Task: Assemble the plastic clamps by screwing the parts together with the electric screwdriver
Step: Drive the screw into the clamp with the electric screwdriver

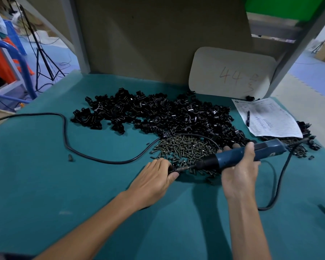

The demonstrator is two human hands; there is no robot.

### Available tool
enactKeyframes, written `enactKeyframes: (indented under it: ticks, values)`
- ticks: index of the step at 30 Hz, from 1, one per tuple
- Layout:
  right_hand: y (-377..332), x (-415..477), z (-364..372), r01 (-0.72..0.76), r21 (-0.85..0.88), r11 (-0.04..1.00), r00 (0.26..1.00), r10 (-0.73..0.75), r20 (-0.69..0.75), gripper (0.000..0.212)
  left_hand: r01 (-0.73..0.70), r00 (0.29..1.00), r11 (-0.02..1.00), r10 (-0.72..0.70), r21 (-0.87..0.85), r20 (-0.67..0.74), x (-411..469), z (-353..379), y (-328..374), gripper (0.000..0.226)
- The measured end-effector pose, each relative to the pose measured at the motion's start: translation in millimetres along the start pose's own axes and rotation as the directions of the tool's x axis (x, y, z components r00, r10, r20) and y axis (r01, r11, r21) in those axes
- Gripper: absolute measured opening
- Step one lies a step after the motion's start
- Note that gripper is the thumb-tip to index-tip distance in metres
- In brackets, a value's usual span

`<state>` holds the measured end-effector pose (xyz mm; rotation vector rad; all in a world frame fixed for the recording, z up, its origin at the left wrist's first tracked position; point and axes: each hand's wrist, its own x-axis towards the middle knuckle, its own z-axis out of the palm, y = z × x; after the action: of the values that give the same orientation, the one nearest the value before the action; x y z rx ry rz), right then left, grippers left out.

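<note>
Teal cloth (83,194), matte and slightly fuzzy, covers the bench top. Two bare forearms come in from the near edge. Left hand (154,177) lies knuckles up, thumb and fingers pinching a small black plastic clamp (174,169) low over the cloth. Right hand (240,166) is wrapped around the electric screwdriver (233,157), which has a blue cylindrical body, a black nose and a thin metal bit. The bit lies nearly level, pointing left, tip at the clamp. Hands are apart, linked only by tool and part. Black cord (281,175), rubbery, leaves the tool's rear and loops down on the right. More black cord snakes across the left side.

Just behind the hands is a flat heap of screws (186,147), small, dull brassy, round-headed. One stray lies well off to the left. Behind that sprawls a wide pile of clamp parts (158,113), glossy black, curved saddle shapes mixed with blocky bits.

Far right is a printed paper form (270,119) with a dark pen (248,118) lying on it. More screws and black parts poke out past its near edge. A beige board (231,72) with rounded corners leans on the back panel, "44" handwritten in orange. Past the bench on the left, a black tripod (43,59) stands on blue floor.
</note>
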<state>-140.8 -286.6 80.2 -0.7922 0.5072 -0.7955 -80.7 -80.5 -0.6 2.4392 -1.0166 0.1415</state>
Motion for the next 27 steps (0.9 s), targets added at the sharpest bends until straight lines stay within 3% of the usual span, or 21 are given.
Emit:
enactKeyframes:
  ticks: [3,9,27]
  values:
    - [2.7,0.0,-1.5,-0.015,0.0,1.0,0.999,0.015,0.031,0.063,0.003,1.0,1.0,-0.003,0.008,-0.004,-0.8,1.3,0.3,0.039]
    - [5.5,-0.1,-6.2,0.009,-0.006,1.0,0.999,-0.009,0.047,0.079,0.002,1.0,1.0,-0.002,0.023,-0.002,-0.5,-0.7,1.9,0.039]
    - [0.8,3.4,-1.1,-0.005,0.106,0.994,0.998,-0.001,0.059,0.086,-0.005,1.0,0.998,0.005,0.056,-0.002,-1.0,-2.7,3.2,0.038]
